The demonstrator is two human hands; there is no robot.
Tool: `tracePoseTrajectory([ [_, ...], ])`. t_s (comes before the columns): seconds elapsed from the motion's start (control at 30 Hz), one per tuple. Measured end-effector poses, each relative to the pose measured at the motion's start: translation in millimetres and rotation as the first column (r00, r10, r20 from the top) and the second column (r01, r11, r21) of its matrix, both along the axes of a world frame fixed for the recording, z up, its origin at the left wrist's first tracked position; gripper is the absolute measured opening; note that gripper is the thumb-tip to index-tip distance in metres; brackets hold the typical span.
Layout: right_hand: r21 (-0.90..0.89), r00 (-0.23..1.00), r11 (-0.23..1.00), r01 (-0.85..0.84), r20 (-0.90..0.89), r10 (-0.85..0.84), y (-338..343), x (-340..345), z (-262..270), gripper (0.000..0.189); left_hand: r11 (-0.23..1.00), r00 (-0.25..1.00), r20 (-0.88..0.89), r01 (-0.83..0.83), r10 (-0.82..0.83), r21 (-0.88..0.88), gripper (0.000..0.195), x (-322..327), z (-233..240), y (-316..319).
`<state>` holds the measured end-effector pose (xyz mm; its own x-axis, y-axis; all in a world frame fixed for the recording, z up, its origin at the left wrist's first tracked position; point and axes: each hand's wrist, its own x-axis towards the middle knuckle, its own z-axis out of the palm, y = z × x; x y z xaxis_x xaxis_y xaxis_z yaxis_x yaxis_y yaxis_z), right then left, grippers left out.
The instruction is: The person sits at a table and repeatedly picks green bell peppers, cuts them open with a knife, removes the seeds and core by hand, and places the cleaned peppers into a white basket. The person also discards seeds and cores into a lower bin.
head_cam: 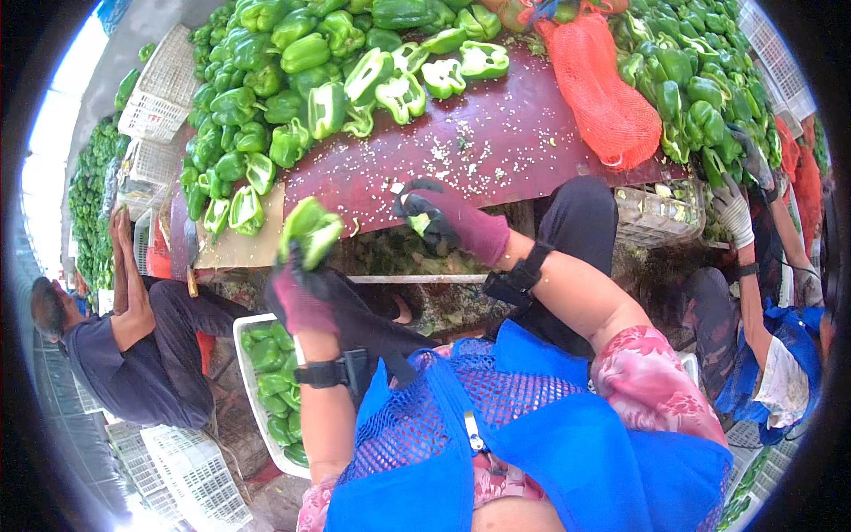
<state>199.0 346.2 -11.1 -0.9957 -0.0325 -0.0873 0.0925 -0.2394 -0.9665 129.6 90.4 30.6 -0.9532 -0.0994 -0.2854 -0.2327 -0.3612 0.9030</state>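
My left hand (304, 292), in a black and maroon work glove, grips a green bell pepper (315, 228) that looks cut open. It is above the near left edge of a dark red table (492, 143). My right hand (452, 216), gloved the same way, is closed around a small pale-green piece (419, 223), perhaps pepper core, over the table's near edge. Beyond my hands lie several halved bell peppers (401, 97) with their hollow insides showing. White pepper seeds (444, 156) are scattered over the tabletop.
Whole peppers (249, 86) are heaped at the back left. A red mesh sack (602, 93) lies across the table. By my left forearm stands a white crate (249, 392) of peppers. A knife (192, 256) rests at the left edge. Co-workers (136, 359) sit on both sides.
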Motion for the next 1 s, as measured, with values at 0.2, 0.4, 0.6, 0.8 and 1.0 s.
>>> tracePoseTrajectory([
  [0.2,0.682,0.994,0.728,0.066,-0.111,0.013,-6,3,18,0.061,0.539,0.628,-0.545,-0.229,-0.555,-0.811,0.061,38,28,37],
  [0.4,0.632,0.999,0.774,0.039,0.002,-0.052,3,0,3,0.041,0.175,0.571,-0.345,-0.332,-0.745,-0.927,0.068,38,31,21],
  [0.6,0.675,0.992,0.735,0.063,0.042,-0.123,2,-4,-1,0.039,0.087,0.787,-0.392,-0.402,-0.476,-0.912,0.054,71,76,-141],
  [0.8,0.535,0.992,0.843,0.051,0.074,-0.107,-9,3,-1,0.038,-0.268,0.984,-0.013,-0.06,-0.175,-0.962,0.058,200,20,-269],
  [1.0,0.509,0.996,0.858,0.067,0.011,-0.084,2,-4,-24,0.038,-0.165,0.81,0.584,0.569,-0.06,-0.806,0.076,286,-68,-251],
])
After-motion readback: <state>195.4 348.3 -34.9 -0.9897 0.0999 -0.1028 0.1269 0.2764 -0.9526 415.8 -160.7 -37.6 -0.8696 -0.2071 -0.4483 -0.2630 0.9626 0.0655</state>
